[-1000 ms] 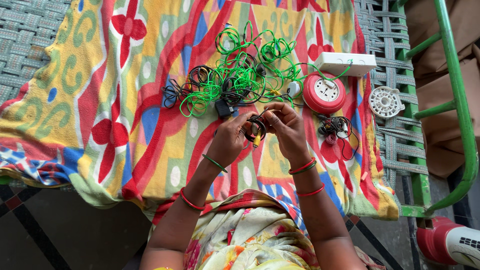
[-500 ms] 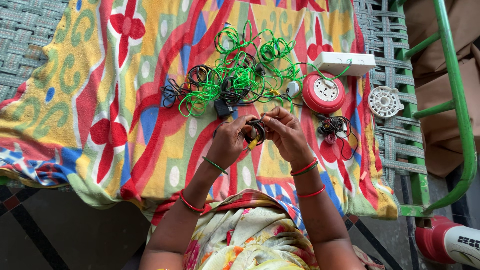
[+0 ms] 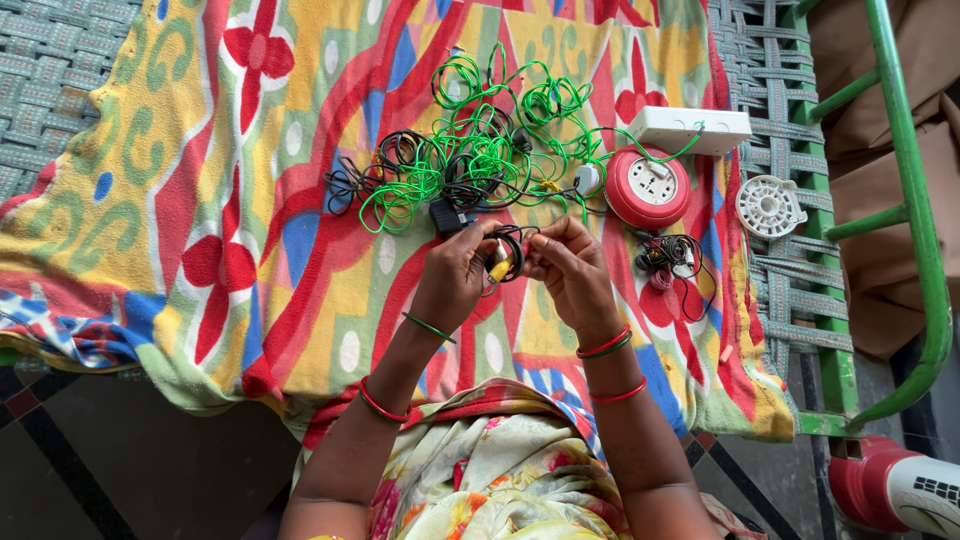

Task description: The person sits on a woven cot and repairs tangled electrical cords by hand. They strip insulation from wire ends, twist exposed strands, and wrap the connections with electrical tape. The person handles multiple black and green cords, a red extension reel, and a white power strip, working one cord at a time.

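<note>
head view: a small coil of black wire (image 3: 510, 250) is held up between both hands, just above a brightly patterned cloth (image 3: 250, 200) spread over a woven cot (image 3: 770, 90) with a green frame (image 3: 905, 150). the left hand (image 3: 455, 280) is closed on the coil's left side, a small yellow piece (image 3: 498, 270) being pinched at the fingertips; the right hand (image 3: 570, 270) is closed on the coil's right side, fingers curled inward. both wrists are bent toward each other, forearms rising from the lap, so that the hands nearly meet over the coil.

as far as can be judged, this one coil is wound and in hand, while much is left loose: a tangle of green wire (image 3: 480, 150) mixed with black leads lies just beyond the hands, unsorted. a round red socket unit (image 3: 648, 188) and a white rectangular box (image 3: 690, 128) lie beside the tangle, a small red-and-black wire bundle (image 3: 672, 262) near the right hand, and a white round grille (image 3: 768, 206) on the bare webbing.
</note>
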